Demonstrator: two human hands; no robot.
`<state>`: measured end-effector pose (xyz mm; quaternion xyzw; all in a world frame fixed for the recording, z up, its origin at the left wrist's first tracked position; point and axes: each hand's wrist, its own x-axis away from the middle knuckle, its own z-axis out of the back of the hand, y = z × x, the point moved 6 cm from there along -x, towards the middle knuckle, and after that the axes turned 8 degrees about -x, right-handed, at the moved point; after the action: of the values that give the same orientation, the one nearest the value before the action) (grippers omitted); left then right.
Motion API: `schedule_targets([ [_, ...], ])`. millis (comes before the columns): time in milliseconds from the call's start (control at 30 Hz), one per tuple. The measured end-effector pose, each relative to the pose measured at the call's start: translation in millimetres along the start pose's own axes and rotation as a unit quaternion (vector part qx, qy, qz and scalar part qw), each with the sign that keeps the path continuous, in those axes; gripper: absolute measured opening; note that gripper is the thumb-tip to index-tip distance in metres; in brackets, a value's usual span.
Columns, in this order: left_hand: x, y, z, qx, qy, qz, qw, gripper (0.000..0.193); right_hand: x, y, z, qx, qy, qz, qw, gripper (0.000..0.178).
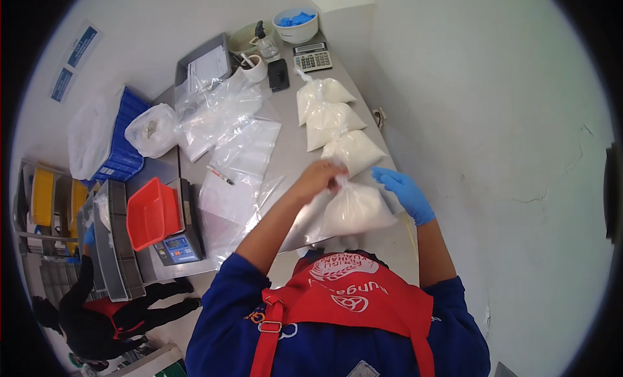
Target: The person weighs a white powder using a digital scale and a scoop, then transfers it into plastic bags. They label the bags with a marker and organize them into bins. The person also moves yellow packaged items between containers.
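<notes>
My bare left hand [322, 178] is closed around the gathered neck of a clear plastic bag of white powder [360, 209], which rests near the table's front edge. To the right of that bag, my right hand [409, 194], in a blue glove, is open with its fingers stretched out, holding nothing. Beyond it, more filled bags stand in a row: one close behind my left hand [355, 153], another farther back [332, 125], and the farthest with a twisted top [335, 91]. Whether the white contents are powder or fine grains is hard to tell.
Flat clear bags [243, 150] and a marker pen [220, 175] lie left of my left arm. A red tray [153, 213] sits at a digital scale [175, 247]. Behind are a phone [278, 74], calculator [313, 57] and bowl [296, 32]. Another person [91, 325] works at lower left.
</notes>
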<state>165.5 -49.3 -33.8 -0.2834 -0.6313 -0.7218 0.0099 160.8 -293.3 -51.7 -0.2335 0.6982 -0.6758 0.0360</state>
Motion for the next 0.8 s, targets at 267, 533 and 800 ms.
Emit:
schedule_targets([
  [267, -18, -17, 24, -0.037, 0.221, -0.091, 0.970, 0.034, 23, -9, -26, 0.416, 0.116, 0.199, 0.880, 0.087],
  [533, 53, -93, 139, -0.199, 0.535, -0.014, 0.821, 0.019, 2, 21, -52, 0.443, 0.136, 0.165, 0.871, 0.092],
  [800, 123, -173, 272, -0.296, 0.643, 0.267, 0.654, 0.038, 6, -35, -66, 0.352, 0.109, 0.264, 0.891, 0.074],
])
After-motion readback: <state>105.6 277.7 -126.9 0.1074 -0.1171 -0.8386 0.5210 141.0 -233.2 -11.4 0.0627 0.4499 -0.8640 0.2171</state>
